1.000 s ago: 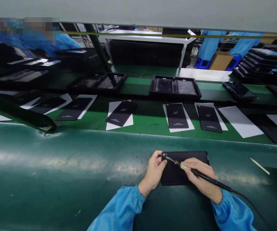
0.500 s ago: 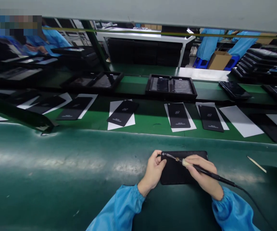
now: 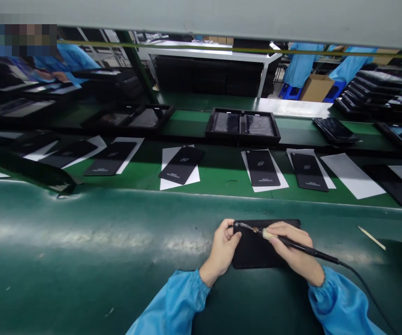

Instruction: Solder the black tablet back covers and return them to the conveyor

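Observation:
A black rectangular tablet cover or panel [image 3: 257, 255] lies flat on the green bench in front of me. My left hand [image 3: 222, 249] is closed on its upper left corner, thumb on top and fingers at the edge. In my right hand [image 3: 300, 260] is a soldering iron [image 3: 307, 250], gripped like a pen around its pale collar and black handle. Its tip reaches that same upper left corner, close to my left fingers. Whether the tip touches the corner, I cannot tell. The iron's cable runs off to the lower right.
A thin wooden stick [image 3: 371, 237] lies right of the panel. Beyond the bench edge, a green belt carries black tablet covers [image 3: 264, 170] on white sheets [image 3: 352, 176]. Black trays [image 3: 243, 135] with screens sit farther back. A green post [image 3: 61, 181] slants at left; people in blue work behind.
The covers and sheets on the nearer belt have shifted slightly right, and the trays on the far line slightly left. My hands, the iron and the panel have hardly moved.

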{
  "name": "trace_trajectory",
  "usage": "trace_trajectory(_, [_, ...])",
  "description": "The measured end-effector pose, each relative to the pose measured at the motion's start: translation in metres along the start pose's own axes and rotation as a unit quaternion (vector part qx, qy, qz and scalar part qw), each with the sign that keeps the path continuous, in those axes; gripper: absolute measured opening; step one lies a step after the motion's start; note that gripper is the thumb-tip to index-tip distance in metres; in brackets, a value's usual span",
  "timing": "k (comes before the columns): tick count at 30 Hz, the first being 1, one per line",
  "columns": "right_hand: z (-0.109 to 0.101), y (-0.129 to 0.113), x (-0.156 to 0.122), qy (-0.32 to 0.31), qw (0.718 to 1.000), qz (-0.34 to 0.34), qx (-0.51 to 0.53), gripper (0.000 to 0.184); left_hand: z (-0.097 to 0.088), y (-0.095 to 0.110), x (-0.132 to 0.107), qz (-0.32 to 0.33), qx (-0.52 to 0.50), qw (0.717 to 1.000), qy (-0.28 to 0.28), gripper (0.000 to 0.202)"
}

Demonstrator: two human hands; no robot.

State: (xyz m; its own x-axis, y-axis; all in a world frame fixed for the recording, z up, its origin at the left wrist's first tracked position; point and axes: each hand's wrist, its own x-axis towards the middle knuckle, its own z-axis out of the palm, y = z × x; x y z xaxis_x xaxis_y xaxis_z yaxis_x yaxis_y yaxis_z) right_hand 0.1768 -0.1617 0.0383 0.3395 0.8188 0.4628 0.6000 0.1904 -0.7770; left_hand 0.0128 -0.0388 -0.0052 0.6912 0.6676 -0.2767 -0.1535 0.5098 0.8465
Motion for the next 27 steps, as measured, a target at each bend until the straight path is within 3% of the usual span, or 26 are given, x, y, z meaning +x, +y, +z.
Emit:
trace_trajectory(13, [0.001, 0.003, 0.012, -0.014, 1.0, 0.005, 0.025, 0.009, -0.001, -0.001, 0.001, -0.001, -0.004, 1.0, 0.001, 0.031])
trace_trajectory(27, [0.01, -0.003, 0.001, 0.003, 1.0, -0.019, 0.018, 0.015, -0.001, 0.0, 0.001, 0.001, -0.009, 1.0, -0.001, 0.031])
